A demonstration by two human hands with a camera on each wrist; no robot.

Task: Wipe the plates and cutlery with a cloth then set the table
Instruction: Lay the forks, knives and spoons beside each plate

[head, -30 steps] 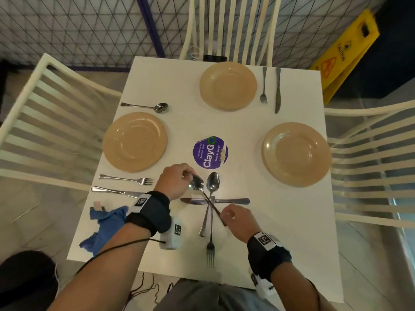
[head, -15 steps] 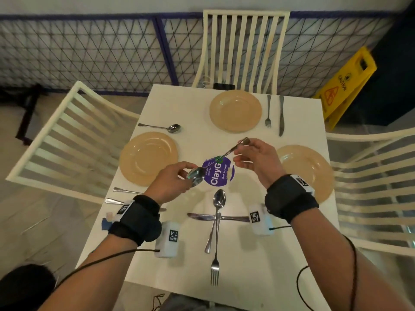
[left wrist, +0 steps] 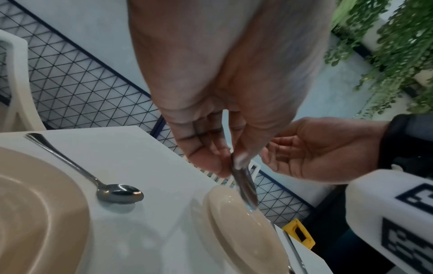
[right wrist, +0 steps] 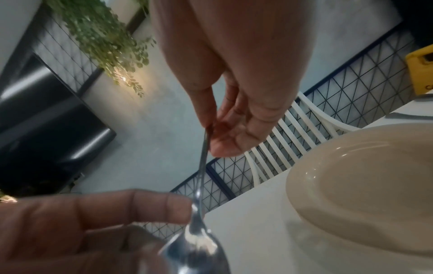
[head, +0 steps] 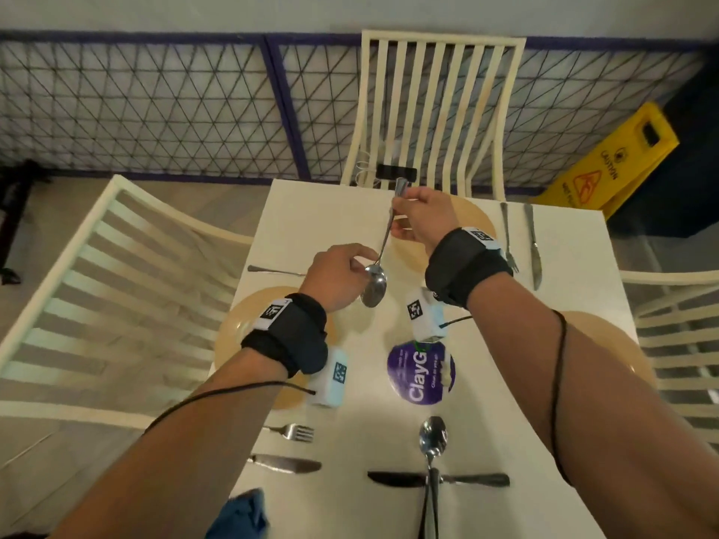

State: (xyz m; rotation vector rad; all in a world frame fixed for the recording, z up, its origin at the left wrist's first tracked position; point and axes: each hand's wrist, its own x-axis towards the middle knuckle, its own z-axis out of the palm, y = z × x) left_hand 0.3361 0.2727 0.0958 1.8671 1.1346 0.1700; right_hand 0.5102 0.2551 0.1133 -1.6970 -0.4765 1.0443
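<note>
I hold a spoon (head: 379,262) in the air over the white table (head: 334,212), between the far plate (head: 480,223) and the plate on my left (head: 233,328). My right hand (head: 422,219) pinches the top of its handle, and my left hand (head: 342,278) pinches it at the neck, just above the bowl, which hangs downward. From my head I see both grips only from the back of the hands. My left wrist view shows my thumb and fingers closed on the metal with the bowl edge-on over the far plate's rim, and also a second spoon (left wrist: 93,178) lying flat beside the left plate, bowl toward the far plate. My right wrist view shows the handle running slantwise from my right fingertips (right wrist: 225,144) down to my left forefinger, with the shiny bowl blurred and close to the lens. Only the head view takes in the blue cloth (head: 241,515) at the near table edge, and another spoon, knife and fork crossed before me.
</note>
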